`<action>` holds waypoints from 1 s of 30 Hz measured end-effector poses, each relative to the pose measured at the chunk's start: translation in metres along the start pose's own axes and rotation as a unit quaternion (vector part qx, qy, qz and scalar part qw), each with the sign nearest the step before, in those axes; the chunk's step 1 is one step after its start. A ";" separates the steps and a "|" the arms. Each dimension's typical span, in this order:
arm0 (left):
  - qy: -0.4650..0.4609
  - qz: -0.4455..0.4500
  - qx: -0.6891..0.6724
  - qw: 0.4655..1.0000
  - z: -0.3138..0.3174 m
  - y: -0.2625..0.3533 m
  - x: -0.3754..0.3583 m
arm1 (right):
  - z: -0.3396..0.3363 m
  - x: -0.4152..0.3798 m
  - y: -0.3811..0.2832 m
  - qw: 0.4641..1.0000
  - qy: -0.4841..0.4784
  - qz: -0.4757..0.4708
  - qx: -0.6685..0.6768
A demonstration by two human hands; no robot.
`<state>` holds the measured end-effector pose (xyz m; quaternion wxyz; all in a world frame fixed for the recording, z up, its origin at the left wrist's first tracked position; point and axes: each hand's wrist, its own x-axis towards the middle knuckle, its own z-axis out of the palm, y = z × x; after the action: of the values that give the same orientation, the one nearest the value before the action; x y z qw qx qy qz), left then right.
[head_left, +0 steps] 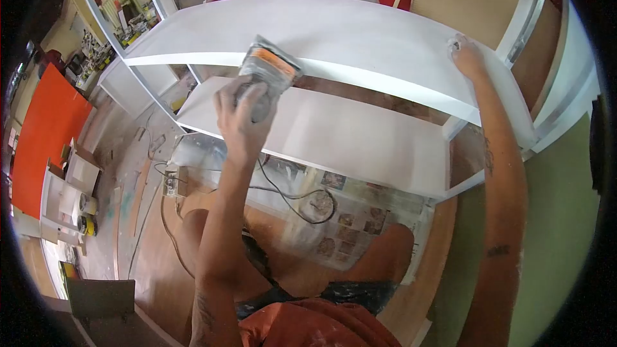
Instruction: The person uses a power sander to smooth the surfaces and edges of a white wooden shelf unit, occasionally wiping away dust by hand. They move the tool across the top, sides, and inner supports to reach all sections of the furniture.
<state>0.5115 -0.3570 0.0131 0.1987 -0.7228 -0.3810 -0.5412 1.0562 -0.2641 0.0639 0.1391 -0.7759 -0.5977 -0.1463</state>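
A grey power sander (268, 67) with an orange stripe is gripped in my left hand (243, 112), tilted at the front edge of a white shelf board (360, 32). Whether the sander touches the board, I cannot tell. My right hand (468, 58) is at the right end of the same board, its fingers closed round a small whitish wad (455, 44). Below lies a second white shelf (366, 138), part of the same white frame. A dark cord (283, 196) runs down from the sander area and coils on the floor covering.
Dusty newspaper and plastic (347, 234) cover the floor by my knees. A power strip (172, 182) with cords lies left. Farther left are an orange panel (48, 135), small white cabinets (61, 196) and tins (87, 223). Cardboard (456, 0) leans behind the frame.
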 end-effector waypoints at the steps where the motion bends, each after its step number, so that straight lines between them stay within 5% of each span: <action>1: 0.015 -0.038 0.004 0.999 0.000 -0.005 0.000 | 0.001 0.001 -0.002 1.000 0.000 -0.004 0.000; 6: 0.069 -0.165 -0.040 0.983 0.008 0.006 -0.003 | -0.009 -0.001 -0.016 0.999 -0.017 -0.003 -0.029; 12: 0.051 0.007 -0.050 0.997 0.042 0.074 -0.021 | 0.005 0.007 -0.006 1.000 0.011 -0.016 -0.016; 17: -0.057 0.144 -0.003 0.988 0.037 0.106 -0.028 | 0.018 0.010 0.012 0.996 0.062 -0.069 0.018; 30: 0.117 -0.108 -0.020 0.987 0.006 -0.049 -0.018 | 0.046 0.032 0.039 0.994 0.065 -0.089 0.020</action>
<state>0.4753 -0.3277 -0.0118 0.1681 -0.6128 -0.4202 -0.6479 1.1049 -0.2271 0.0326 0.1797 -0.7054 -0.6569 -0.1965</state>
